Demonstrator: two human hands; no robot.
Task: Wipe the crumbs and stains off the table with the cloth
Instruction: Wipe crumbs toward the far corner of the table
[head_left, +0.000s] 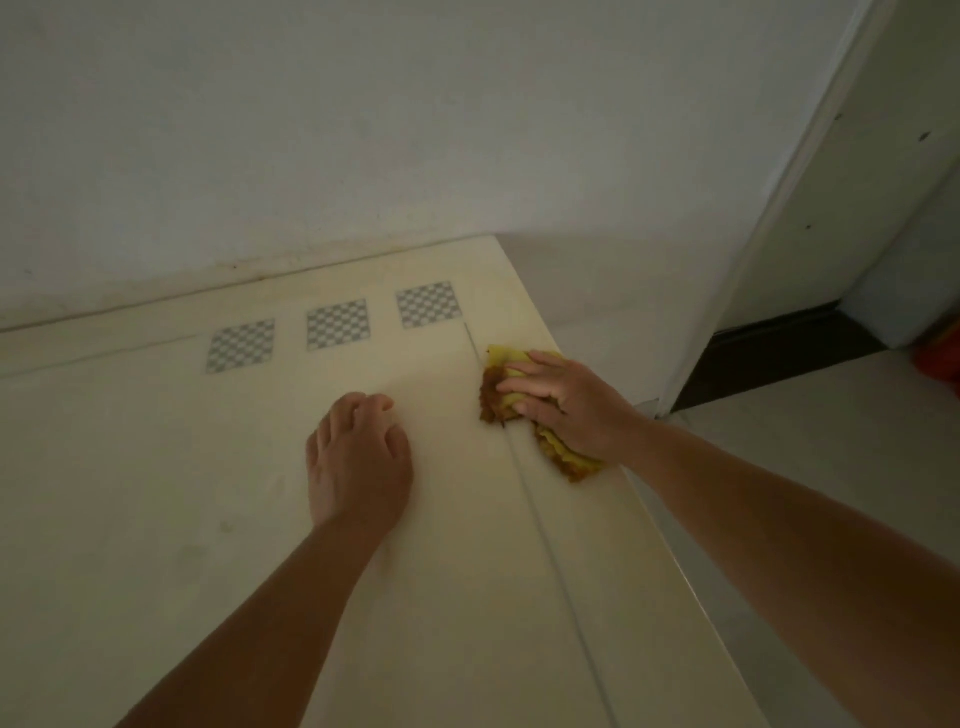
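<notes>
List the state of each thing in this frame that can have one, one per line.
cloth: yellow, crumpled, brown-soiled, flat on the table under the right hand.
right hand: palm down, pressing the cloth near the table's right edge.
left hand: empty, fingers loosely curled, resting on the table.
table: cream top, faint smudges visible at left.
checkered patches: three, uncovered, near the wall.

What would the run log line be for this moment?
right hand: pressing yellow cloth on table | left hand: flat on table, empty
</notes>
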